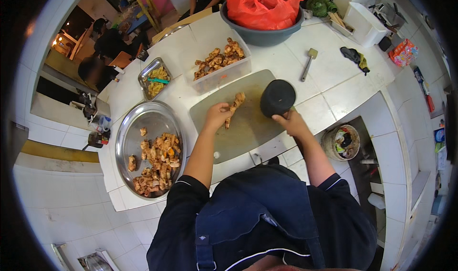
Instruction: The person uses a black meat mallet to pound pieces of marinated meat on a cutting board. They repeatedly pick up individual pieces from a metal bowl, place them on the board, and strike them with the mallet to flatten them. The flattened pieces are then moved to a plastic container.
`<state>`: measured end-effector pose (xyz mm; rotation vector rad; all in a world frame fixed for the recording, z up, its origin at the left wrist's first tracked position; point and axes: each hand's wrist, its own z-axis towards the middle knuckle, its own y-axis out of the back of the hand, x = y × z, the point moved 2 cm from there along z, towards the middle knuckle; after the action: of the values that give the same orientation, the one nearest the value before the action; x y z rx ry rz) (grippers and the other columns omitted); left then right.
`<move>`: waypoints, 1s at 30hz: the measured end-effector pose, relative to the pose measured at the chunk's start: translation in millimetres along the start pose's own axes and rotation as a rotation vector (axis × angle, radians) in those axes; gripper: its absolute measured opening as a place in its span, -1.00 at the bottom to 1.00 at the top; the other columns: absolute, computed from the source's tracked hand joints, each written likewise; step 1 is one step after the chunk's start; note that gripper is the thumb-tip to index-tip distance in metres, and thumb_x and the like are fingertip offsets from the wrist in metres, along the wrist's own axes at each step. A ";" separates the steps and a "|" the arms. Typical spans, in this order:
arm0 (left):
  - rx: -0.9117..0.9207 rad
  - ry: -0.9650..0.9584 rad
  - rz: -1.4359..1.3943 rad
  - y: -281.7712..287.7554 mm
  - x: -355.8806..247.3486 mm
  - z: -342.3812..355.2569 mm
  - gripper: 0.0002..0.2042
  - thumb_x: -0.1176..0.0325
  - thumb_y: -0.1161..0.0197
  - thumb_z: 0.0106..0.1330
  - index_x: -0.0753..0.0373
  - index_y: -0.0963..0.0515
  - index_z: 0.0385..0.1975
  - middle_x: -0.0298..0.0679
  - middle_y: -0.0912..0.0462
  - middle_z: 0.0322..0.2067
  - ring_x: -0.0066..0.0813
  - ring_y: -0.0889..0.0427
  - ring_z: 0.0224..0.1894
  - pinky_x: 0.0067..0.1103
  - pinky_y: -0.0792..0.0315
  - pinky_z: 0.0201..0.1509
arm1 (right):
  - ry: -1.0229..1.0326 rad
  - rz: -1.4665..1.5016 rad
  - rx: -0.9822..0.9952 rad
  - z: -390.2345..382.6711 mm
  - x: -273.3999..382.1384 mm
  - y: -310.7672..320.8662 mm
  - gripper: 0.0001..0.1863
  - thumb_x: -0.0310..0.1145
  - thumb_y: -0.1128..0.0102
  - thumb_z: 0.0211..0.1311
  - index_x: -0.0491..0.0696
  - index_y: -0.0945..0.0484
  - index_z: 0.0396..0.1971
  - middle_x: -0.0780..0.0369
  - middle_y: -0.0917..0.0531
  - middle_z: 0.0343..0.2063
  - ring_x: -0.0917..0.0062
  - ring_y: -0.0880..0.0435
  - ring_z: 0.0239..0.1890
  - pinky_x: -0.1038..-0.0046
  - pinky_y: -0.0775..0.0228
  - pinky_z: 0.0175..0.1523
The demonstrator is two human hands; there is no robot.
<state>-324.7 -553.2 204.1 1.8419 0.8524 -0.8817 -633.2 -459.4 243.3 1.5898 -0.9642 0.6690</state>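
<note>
So from my seat on the rig I'm looking straight down at a white tiled worktop (329, 85), and both hands are busy. My left hand (219, 114) has a long, knobbly browned piece of food (238, 99) pinched in its fingers, pretty much upright over the left half of the grey-green cutting board (248, 128). Can't tell whether the piece is touching the board or just above it. My right hand (292, 123) is gripping a chunky black rounded object (278, 98) over the board's right side, thumb on the near edge, other fingers mostly hidden, and I honestly can't tell what it is. The two are near each other but apart. Left of the board there's a big oval steel tray (123, 132) with a heap of browned chunks (160, 161), a couple of bits sitting off on their own. Beyond the board, a clear plastic tub (217, 81) has more browned pieces (219, 59) in it, and just left of that is a small steel tray (144, 91) of yellowish food with a teal utensil (158, 80) lying across it. Further back, a red plastic bag (262, 9) sits in a dark grey basin (260, 38), and a square-headed mallet (308, 65) lies off to the right.
</note>
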 end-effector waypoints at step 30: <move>-0.517 0.099 0.111 224.2 37.3 -217.7 -0.40 0.02 -0.35 0.23 0.32 -0.46 0.15 -0.16 -0.60 -0.16 -0.48 -0.55 -0.22 -0.57 -0.44 -0.12 | -0.150 -0.106 0.087 3.9 33.5 3.2 -0.38 -0.01 -0.41 0.08 -0.24 -0.46 -0.12 0.20 -0.57 -0.60 0.57 -0.51 -0.72 0.47 -0.35 -0.65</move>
<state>-71.1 -428.5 342.4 1.4676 0.9271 -0.4466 -619.3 -471.3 271.8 1.7756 -0.9632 0.5301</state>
